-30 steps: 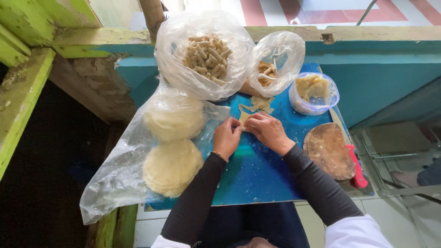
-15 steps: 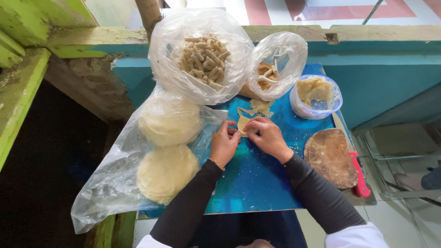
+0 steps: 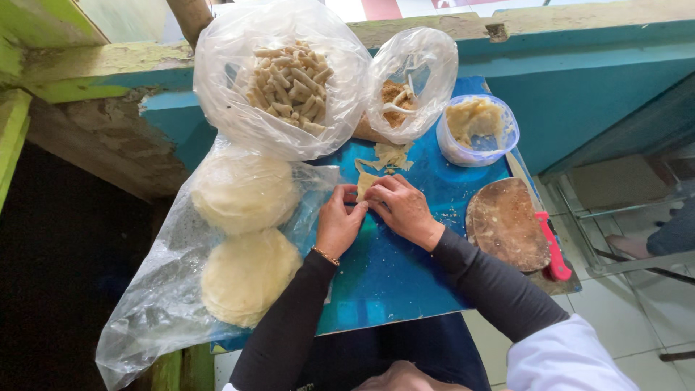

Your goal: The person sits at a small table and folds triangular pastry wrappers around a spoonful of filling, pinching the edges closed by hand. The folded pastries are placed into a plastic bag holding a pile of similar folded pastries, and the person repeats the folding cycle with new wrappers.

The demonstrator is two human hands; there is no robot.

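Observation:
My left hand (image 3: 339,221) and my right hand (image 3: 400,207) meet on a blue board (image 3: 405,268), fingers pressed together on a small pale dough wrapper (image 3: 364,183) that shows just beyond my fingertips. Most of the wrapper is hidden under my fingers. A few wrapper scraps (image 3: 391,155) lie on the board just beyond it. Both arms wear dark sleeves, and a thin bracelet circles my left wrist.
Left lies a clear plastic sheet with two stacks of round wrappers (image 3: 245,190) (image 3: 248,274). Behind stand a bag of rolled pieces (image 3: 286,80), a smaller bag of brown filling (image 3: 405,90) and a tub of pale paste (image 3: 478,127). A round wooden board (image 3: 507,223) with a red-handled tool (image 3: 552,246) sits right.
My hands stay together on the wrapper, with fingers shifting slightly over it. The camera view has moved closer and shifted a little; nothing else on the board has moved.

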